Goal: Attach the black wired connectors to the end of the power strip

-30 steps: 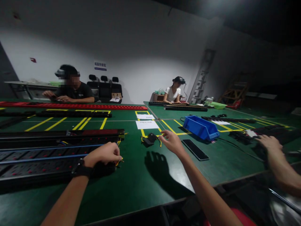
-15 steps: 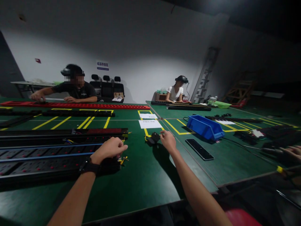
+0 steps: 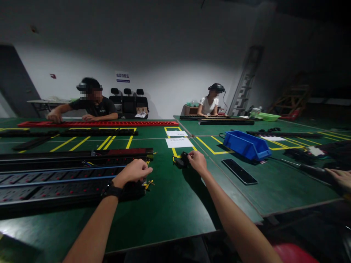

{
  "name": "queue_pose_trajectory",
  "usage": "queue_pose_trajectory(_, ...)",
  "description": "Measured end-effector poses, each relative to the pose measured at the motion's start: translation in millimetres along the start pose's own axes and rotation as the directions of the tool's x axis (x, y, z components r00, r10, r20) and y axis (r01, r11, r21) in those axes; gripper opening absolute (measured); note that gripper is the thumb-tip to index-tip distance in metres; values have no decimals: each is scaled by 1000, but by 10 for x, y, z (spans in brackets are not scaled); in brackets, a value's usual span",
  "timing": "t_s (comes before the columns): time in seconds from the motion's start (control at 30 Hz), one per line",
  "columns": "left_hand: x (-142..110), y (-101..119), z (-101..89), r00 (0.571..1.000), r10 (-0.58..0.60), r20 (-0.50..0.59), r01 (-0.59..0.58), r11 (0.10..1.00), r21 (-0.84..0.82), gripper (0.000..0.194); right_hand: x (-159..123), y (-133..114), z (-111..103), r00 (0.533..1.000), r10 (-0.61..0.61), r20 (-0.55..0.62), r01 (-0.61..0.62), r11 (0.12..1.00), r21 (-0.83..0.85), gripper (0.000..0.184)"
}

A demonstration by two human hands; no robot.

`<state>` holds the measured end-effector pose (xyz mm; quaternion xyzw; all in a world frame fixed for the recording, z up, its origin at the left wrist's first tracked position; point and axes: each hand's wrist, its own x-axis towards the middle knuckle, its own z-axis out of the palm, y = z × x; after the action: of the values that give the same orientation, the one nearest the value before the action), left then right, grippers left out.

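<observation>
My right hand (image 3: 197,162) pinches a small black block-shaped part (image 3: 185,157) between thumb and fingers, tilted up just above the green table. Another dark piece with yellow wire ends (image 3: 178,162) lies against it on the left; whether the two are joined I cannot tell. My left hand (image 3: 136,170), with a black watch on its wrist, is closed above the right end of the long black power strips (image 3: 61,190). Its fingertips are curled under, so anything in them is hidden. Yellow wire ends (image 3: 149,184) stick out of the nearest strip below that hand.
A phone (image 3: 239,171) and a blue bin (image 3: 246,145) lie right of my right hand. White paper sheets (image 3: 179,143) lie behind it. A co-worker's hand (image 3: 341,177) holds a power screwdriver (image 3: 315,173) at the right. Two people sit across the table, one behind a red rail (image 3: 109,124).
My right hand has moved onto the small black part and pinched it, tipping it up. My left hand has come off the yellow wire ends. At the right, a co-worker's screwdriver has come into view.
</observation>
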<state>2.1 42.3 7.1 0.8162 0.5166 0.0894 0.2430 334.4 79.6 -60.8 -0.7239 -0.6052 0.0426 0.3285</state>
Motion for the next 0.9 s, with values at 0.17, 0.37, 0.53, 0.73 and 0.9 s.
queue_pose_trajectory(0.17,-20,37,-11,1000,-14,10,14,999,32,51,-19,-79,-81,998,-60,-34,68,951,302,24)
queue_pose_trajectory(0.37,26,-37,22,1000,10,-1,-10,999,38,47,-177,-288,-8,960,-215,177,49,758,650,32)
queue_pose_trajectory(0.53,9,7,8,1000,26,-13,-24,996,86,49,-349,-440,125,894,-354,273,43,676,736,31)
queue_pose_trajectory(0.73,-41,61,-35,999,11,37,-13,998,54,45,-472,-566,172,761,-543,356,54,599,799,35)
queue_pose_trajectory(0.9,-55,48,-59,986,16,166,-3,997,-83,45,-601,-689,165,559,-688,463,36,578,815,34)
